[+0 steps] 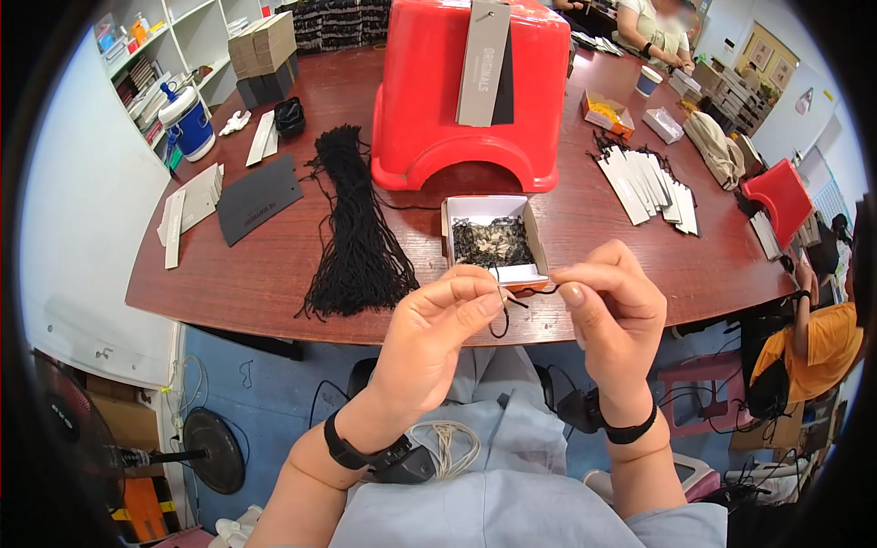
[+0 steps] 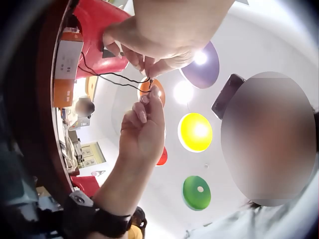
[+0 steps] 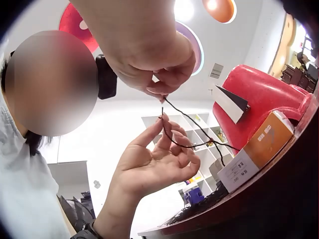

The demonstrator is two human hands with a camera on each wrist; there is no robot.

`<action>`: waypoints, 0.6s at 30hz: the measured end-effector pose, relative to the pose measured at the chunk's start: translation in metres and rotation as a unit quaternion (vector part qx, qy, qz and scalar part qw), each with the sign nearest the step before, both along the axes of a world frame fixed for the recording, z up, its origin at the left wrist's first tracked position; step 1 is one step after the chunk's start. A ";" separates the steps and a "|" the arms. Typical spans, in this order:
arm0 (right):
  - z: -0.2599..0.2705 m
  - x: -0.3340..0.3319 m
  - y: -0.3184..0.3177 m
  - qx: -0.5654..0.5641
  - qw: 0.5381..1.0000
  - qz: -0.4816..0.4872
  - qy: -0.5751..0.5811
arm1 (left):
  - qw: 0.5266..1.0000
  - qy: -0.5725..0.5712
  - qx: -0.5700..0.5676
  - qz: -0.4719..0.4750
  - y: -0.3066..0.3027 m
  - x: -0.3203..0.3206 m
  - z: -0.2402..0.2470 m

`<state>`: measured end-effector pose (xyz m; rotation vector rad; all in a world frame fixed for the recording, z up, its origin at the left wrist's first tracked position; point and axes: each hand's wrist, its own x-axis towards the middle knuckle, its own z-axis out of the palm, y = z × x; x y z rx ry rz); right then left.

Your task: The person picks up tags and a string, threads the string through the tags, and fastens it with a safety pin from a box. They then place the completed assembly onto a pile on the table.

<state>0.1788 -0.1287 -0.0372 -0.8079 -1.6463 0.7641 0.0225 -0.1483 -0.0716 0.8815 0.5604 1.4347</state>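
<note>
A thin black cord (image 1: 501, 326) runs between the two hands, held above the table's front edge. The left hand (image 1: 437, 333) pinches it between thumb and index finger; a loop hangs below those fingertips. At the right, the right hand (image 1: 614, 320) pinches the cord's other part between thumb and finger. The right wrist view shows the cord (image 3: 185, 145) crossing itself beside the left hand (image 3: 154, 162). Just beyond the hands sits an open box (image 1: 539, 239) of small dark and pale pieces. A bundle of black cords (image 1: 352, 219) lies to its left.
An upturned red stool (image 1: 402, 100) stands behind the box, with a grey tag (image 1: 480, 68) on it. Pale tags (image 1: 637, 187) lie fanned at the right, near an orange box (image 1: 607, 114). Dark tags (image 1: 258, 201) lie at the left. Another person (image 1: 650, 27) is across the table.
</note>
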 end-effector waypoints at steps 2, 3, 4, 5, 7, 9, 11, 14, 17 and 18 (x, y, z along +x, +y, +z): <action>-0.008 -0.002 -0.001 0.021 1.000 0.000 0.012 | 0.980 -0.153 -0.074 -0.100 0.002 -0.002 -0.004; -0.012 -0.003 -0.002 0.040 0.999 0.000 0.025 | 0.980 -0.153 -0.074 -0.099 0.002 -0.001 -0.004; -0.016 -0.003 -0.004 0.057 0.998 0.014 0.018 | 0.971 -0.180 -0.079 -0.134 0.003 -0.001 -0.003; -0.017 -0.005 -0.005 0.057 0.998 0.014 0.017 | 0.960 -0.207 -0.085 -0.169 0.003 0.000 -0.002; -0.019 -0.009 -0.007 0.066 0.997 0.016 0.043 | 0.959 -0.204 -0.094 -0.174 0.002 0.003 0.000; -0.015 -0.011 -0.006 0.093 0.995 0.012 0.024 | 0.957 -0.201 -0.102 -0.181 0.002 0.004 0.002; -0.013 -0.013 -0.005 0.133 0.991 0.004 -0.014 | 0.960 -0.185 -0.120 -0.171 0.002 0.005 0.004; -0.011 -0.015 -0.005 0.135 0.990 -0.012 -0.030 | 0.966 -0.168 -0.113 -0.162 0.002 0.005 0.002; -0.007 -0.015 -0.006 0.111 0.992 -0.024 -0.051 | 0.973 -0.144 -0.086 -0.158 0.002 0.006 0.002; -0.008 -0.014 -0.004 0.111 0.992 -0.024 -0.051 | 0.973 -0.144 -0.086 -0.158 0.002 0.008 0.003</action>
